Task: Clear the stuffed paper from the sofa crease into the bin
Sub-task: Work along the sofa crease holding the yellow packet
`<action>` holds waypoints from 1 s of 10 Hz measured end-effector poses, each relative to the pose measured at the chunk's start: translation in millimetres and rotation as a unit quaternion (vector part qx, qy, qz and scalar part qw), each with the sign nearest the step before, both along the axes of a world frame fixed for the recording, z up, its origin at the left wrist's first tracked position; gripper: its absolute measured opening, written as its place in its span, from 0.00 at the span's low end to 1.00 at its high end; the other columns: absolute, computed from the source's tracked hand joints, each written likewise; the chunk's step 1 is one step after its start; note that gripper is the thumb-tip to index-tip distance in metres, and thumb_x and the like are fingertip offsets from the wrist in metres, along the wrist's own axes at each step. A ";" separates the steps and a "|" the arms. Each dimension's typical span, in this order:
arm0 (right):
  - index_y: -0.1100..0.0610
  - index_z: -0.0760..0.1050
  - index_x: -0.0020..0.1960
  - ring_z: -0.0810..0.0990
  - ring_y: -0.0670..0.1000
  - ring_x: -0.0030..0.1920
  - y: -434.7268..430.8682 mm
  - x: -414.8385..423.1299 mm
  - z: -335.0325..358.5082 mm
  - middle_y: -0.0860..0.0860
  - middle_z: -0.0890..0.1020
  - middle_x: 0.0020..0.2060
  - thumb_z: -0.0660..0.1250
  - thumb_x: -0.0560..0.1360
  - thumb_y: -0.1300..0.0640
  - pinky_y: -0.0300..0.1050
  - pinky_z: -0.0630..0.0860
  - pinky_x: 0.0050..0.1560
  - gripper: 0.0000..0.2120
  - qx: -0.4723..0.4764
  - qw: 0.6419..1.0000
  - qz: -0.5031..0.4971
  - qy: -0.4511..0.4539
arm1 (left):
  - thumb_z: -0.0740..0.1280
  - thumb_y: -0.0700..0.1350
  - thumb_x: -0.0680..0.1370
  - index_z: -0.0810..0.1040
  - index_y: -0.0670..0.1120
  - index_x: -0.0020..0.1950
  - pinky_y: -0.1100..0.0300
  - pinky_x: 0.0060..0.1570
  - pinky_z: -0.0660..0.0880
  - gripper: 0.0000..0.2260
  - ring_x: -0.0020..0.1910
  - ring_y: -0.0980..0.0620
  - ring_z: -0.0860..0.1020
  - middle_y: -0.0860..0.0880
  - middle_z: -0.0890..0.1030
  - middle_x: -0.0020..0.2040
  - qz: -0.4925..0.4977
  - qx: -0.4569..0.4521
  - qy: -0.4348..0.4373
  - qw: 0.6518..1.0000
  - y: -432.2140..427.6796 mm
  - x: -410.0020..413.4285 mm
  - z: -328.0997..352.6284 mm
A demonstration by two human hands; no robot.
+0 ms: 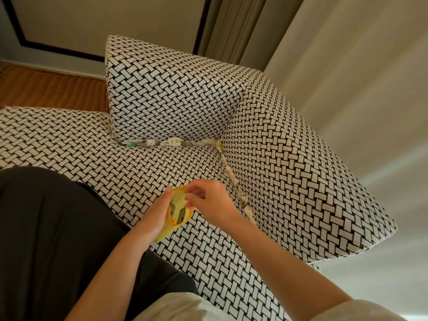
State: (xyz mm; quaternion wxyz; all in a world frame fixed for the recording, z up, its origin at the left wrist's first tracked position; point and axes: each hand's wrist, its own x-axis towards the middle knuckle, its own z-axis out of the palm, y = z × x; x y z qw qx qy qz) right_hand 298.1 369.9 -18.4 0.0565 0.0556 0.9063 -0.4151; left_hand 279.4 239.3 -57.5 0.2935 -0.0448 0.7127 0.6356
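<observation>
Left hand (159, 212): grips the yellow bag (177, 210) by its rim, keeping the mouth open as the bin.
Right hand (208, 200): fingers pinch the opposite rim, widening it.
Stuffed paper (166, 142): still wedged along both sofa (69, 140) creases, near the bag.

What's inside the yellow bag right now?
The yellow bag, held open by the left hand and right hand, shows a few dark-and-pale scraps; its lower part is hidden.

Sofa seat (69, 144), b/w weave; paper wads (172, 142) stuffed along back & side creases.
</observation>
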 end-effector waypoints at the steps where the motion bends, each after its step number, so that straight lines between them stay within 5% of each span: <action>1: 0.60 0.77 0.49 0.83 0.47 0.38 15.7 4.1 1.8 0.55 0.82 0.41 0.63 0.76 0.64 0.40 0.81 0.45 0.05 -0.016 0.999 -0.027 -0.001 | 0.46 0.55 0.81 0.62 0.40 0.72 0.59 0.63 0.61 0.26 0.70 0.44 0.63 0.41 0.65 0.71 -0.002 -0.006 -0.002 1.000 0.3 -1.8 -2.5; 4: 0.58 0.77 0.52 0.81 0.45 0.39 97.4 7.2 -4.9 0.50 0.80 0.39 0.63 0.77 0.63 0.42 0.81 0.45 0.07 0.133 0.980 -0.102 -0.111 | 0.42 0.63 0.78 0.56 0.47 0.74 0.50 0.67 0.57 0.30 0.68 0.44 0.63 0.42 0.64 0.70 -0.050 -0.046 -0.054 0.996 -0.5 4.6 10.5; 6: 0.63 0.75 0.57 0.81 0.47 0.37 120.6 4.1 -12.2 0.55 0.81 0.45 0.62 0.76 0.66 0.39 0.79 0.40 0.10 0.312 0.894 -0.052 -0.317 | 0.41 0.63 0.78 0.56 0.47 0.74 0.49 0.67 0.57 0.30 0.68 0.44 0.63 0.43 0.64 0.70 -0.063 -0.054 -0.044 0.996 -2.0 6.6 11.9; 7: 0.64 0.67 0.66 0.75 0.47 0.29 113.8 2.0 -18.5 0.57 0.75 0.47 0.60 0.74 0.72 0.35 0.71 0.22 0.21 0.374 0.841 -0.019 -0.391 | 0.41 0.63 0.78 0.56 0.48 0.74 0.49 0.68 0.57 0.30 0.69 0.44 0.62 0.43 0.64 0.70 -0.065 -0.050 -0.039 0.996 -2.8 7.9 14.0; 8: 0.58 0.53 0.74 0.79 0.50 0.33 114.0 2.7 -32.9 0.62 0.73 0.58 0.58 0.75 0.72 0.42 0.81 0.40 0.31 0.352 0.827 -0.020 -0.437 | 0.41 0.63 0.78 0.56 0.48 0.74 0.49 0.67 0.57 0.30 0.69 0.44 0.62 0.43 0.64 0.70 -0.061 -0.049 -0.045 0.996 -2.9 7.1 14.2; 9: 0.57 0.48 0.76 0.82 0.54 0.45 112.9 1.7 -40.5 0.64 0.69 0.64 0.58 0.76 0.72 0.49 0.80 0.52 0.33 0.341 0.830 -0.046 -0.439 | 0.42 0.63 0.78 0.56 0.48 0.74 0.49 0.67 0.57 0.30 0.68 0.43 0.62 0.43 0.64 0.70 -0.060 -0.052 -0.051 0.996 -3.0 6.4 14.5; 10: 0.58 0.44 0.76 0.80 0.52 0.37 113.3 0.0 -46.6 0.64 0.69 0.64 0.58 0.76 0.70 0.50 0.80 0.52 0.34 0.359 0.822 -0.032 -0.442 | 0.42 0.63 0.78 0.56 0.47 0.74 0.50 0.67 0.58 0.30 0.68 0.44 0.63 0.43 0.64 0.70 -0.062 -0.049 -0.057 0.995 -3.5 5.7 13.7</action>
